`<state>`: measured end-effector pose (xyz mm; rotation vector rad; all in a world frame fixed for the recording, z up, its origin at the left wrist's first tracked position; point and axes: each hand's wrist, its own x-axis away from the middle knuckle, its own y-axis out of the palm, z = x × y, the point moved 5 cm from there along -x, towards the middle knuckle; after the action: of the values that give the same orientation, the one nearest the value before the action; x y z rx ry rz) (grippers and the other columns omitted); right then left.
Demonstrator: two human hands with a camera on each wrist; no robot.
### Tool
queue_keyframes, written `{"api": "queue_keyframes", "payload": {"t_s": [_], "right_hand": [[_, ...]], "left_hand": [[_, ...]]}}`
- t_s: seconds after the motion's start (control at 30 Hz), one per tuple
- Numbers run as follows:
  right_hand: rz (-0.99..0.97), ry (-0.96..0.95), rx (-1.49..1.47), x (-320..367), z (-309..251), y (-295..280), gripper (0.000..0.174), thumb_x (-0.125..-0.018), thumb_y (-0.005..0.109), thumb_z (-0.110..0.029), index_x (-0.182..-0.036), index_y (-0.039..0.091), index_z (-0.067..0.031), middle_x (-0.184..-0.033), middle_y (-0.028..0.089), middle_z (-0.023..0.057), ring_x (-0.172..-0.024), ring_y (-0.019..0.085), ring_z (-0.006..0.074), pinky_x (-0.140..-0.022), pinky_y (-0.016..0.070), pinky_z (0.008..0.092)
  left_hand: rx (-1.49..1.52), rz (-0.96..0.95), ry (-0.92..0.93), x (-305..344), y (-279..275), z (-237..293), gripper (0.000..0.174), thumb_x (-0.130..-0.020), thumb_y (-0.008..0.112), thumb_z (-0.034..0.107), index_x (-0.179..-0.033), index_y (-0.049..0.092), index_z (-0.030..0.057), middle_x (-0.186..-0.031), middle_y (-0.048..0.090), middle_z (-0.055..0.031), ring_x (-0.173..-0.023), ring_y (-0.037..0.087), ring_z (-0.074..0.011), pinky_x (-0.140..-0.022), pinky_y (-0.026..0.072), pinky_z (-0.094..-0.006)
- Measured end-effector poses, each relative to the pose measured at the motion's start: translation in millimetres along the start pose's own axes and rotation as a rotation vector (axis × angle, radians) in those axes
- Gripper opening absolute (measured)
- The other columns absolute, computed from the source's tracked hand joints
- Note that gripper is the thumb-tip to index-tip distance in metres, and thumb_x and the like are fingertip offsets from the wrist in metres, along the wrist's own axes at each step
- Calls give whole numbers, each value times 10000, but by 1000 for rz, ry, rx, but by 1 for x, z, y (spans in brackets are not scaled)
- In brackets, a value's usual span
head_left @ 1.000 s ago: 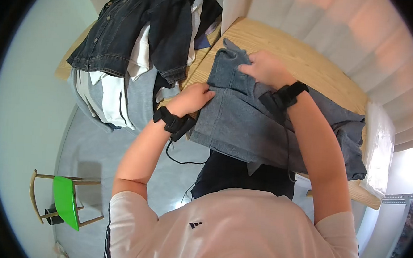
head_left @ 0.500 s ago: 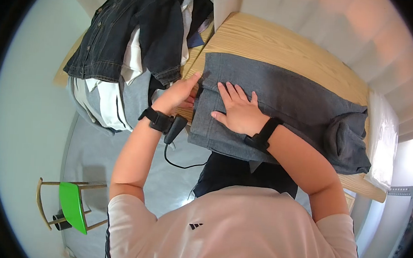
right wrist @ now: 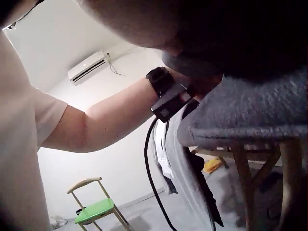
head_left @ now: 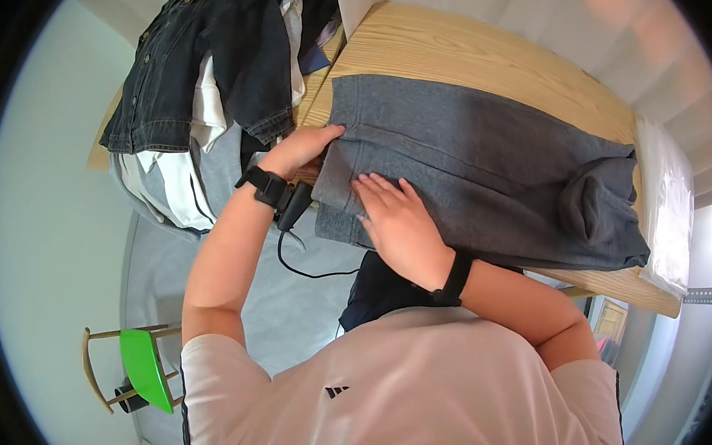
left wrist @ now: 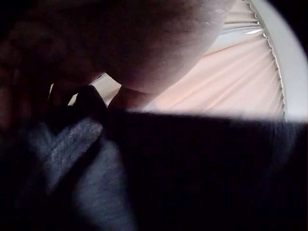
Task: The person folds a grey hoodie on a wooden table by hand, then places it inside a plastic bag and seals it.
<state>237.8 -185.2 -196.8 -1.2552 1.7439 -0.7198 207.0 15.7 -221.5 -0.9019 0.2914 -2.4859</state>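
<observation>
Garment (head_left: 490, 169), grey and folded, lies at the table's (head_left: 464, 48) near edge. The right hand (head_left: 408, 230) rests flat on it, fingers straight; the left hand (head_left: 302, 147) has its thumb on the left end, grip hidden, cannot tell. Smoothing seems in hand; next probably calls for squaring uneven layers.

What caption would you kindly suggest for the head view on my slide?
Right hand resting on a gray garment, left hand at its edge, denim jacket nearby.
</observation>
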Motion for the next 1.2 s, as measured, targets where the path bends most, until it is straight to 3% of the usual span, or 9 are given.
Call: {"api": "queue_keyframes", "payload": {"t_s": [0.07,0.2,0.47,0.73,0.87,1.0,1.03,1.07,1.2], "right_hand": [[-55,-13,34,7,-1,7,514,-885,499,-255,-1316,383,0,-1392,328,207,-1300,314,325,-1019,258,544],[-100,-38,35,19,-1,1,595,-878,508,-367,-1332,362,-12,-1406,302,220,-1324,268,324,-1032,225,545],[-4,388,292,32,62,-29,602,-836,584,-319,-1371,354,-164,-1439,216,213,-1335,177,407,-979,214,655],[-7,398,212,35,67,-26,666,-843,572,-345,-1415,275,-178,-1460,151,210,-1350,125,404,-994,172,663],[31,368,-1,38,64,-41,725,-843,570,-347,-1435,199,-151,-1465,123,231,-1353,119,418,-1011,160,644],[29,264,-395,50,87,-51,739,-838,588,-273,-1432,184,-99,-1455,140,262,-1363,134,385,-1079,184,484],[169,166,-652,55,94,-59,649,-867,569,-210,-1406,246,-50,-1405,290,236,-1320,282,329,-1065,257,376],[172,167,-642,64,99,-71,649,-867,569,-210,-1406,246,-50,-1405,290,236,-1320,282,329,-1065,257,376],[453,524,-1103,116,127,-138,434,-946,459,-177,-1329,372,5,-1219,494,113,-1104,503,186,-950,392,297]], "left_hand": [[-1,24,58,-2,-1,0,535,-856,509,540,-987,630,35,-879,632,-92,-724,581,-171,-682,449,-287],[79,47,12,6,-2,9,531,-857,519,536,-983,633,33,-882,635,-89,-743,581,-166,-689,442,-275],[305,-109,33,4,21,12,550,-872,572,425,-1175,532,-32,-1127,600,-119,-1041,560,-201,-868,443,-317],[561,-73,290,45,44,68,405,-908,551,240,-1193,475,-39,-1149,569,-124,-1015,562,-198,-863,452,-322],[310,-42,616,78,68,129,375,-911,551,201,-1185,469,-42,-1095,588,-99,-989,552,-157,-872,426,-286],[-118,2,706,84,102,182,399,-891,568,190,-1184,469,-62,-1077,585,-101,-973,531,-136,-871,410,-261],[-156,-1,687,78,110,190,391,-874,588,203,-1138,493,-69,-1037,596,-100,-924,546,-143,-829,431,-267],[-152,-5,697,70,120,198,391,-874,588,203,-1138,493,-69,-1037,596,-100,-924,546,-143,-829,431,-267],[-387,-39,778,41,177,218,376,-855,612,255,-1046,530,-58,-928,618,-117,-833,572,-156,-755,460,-290]]}}
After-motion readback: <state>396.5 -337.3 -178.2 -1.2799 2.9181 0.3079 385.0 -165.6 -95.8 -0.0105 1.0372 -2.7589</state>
